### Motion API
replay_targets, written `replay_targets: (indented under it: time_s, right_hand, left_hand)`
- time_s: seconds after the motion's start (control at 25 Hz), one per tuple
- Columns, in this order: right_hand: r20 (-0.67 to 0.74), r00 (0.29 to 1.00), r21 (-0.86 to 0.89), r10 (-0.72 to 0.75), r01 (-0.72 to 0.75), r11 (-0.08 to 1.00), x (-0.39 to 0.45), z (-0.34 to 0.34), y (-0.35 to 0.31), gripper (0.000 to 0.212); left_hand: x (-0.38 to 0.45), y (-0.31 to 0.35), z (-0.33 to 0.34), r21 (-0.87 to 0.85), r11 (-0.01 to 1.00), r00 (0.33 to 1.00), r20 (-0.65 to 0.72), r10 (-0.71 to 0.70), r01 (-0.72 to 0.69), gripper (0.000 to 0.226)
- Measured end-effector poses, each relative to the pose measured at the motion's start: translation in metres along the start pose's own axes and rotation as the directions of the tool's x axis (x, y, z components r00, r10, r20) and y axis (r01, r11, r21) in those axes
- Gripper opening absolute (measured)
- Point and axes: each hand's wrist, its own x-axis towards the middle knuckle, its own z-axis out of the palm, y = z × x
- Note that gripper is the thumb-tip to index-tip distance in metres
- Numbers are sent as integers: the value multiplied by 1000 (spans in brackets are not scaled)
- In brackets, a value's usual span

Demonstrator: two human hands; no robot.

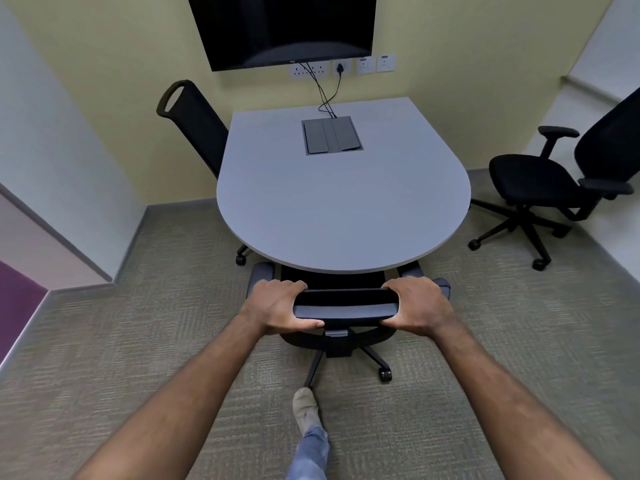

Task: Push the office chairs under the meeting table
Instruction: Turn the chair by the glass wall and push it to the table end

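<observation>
I'm gripping the near chair's backrest (344,308) between left hand (277,306) and right hand (417,306), seat lying under the meeting table (343,209).

- I see the meeting table (343,202) ahead, its far end against the wall.
- The near chair (343,310) sits at its rounded end, seat under the top.
- My left hand (280,306) and right hand (417,304) sit on that backrest's two ends.
- The left chair (197,123) is tucked at the table's left.
- The right chair (554,178) stands apart, right.
- The screen (284,26) hangs above the table.
</observation>
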Motion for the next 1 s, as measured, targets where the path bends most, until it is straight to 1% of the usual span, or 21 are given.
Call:
replay_targets:
  time_s: [0.12,0.24,0.4,0.56,0.84,1.0]
  right_hand:
    - [0,1000,15,10,-10,1000,26,-2,-3,68]
    - [-25,999,25,25,-25,999,46,-3,-1,64]
    - [-43,999,11,18,-17,1000,58,1,-1,67]
    - [-31,999,0,20,-20,1000,60,0,-9,69]
    - [-21,999,-6,26,-26,1000,55,1,-15,73]
    - [-31,999,13,39,-39,999,47,3,-17,74]
  left_hand:
    - [18,-19,0,-2,1000,1000,9,-7,7,117]
    - [37,-35,0,2,1000,1000,-13,17,-17,109]
    - [49,-50,1,3,998,997,-53,57,-57,101]
    - [46,-58,-1,19,998,998,-43,56,-55,107]
    - [41,-56,-2,32,998,998,-22,59,-59,105]
    - [36,-54,-2,31,998,999,-6,50,-50,114]
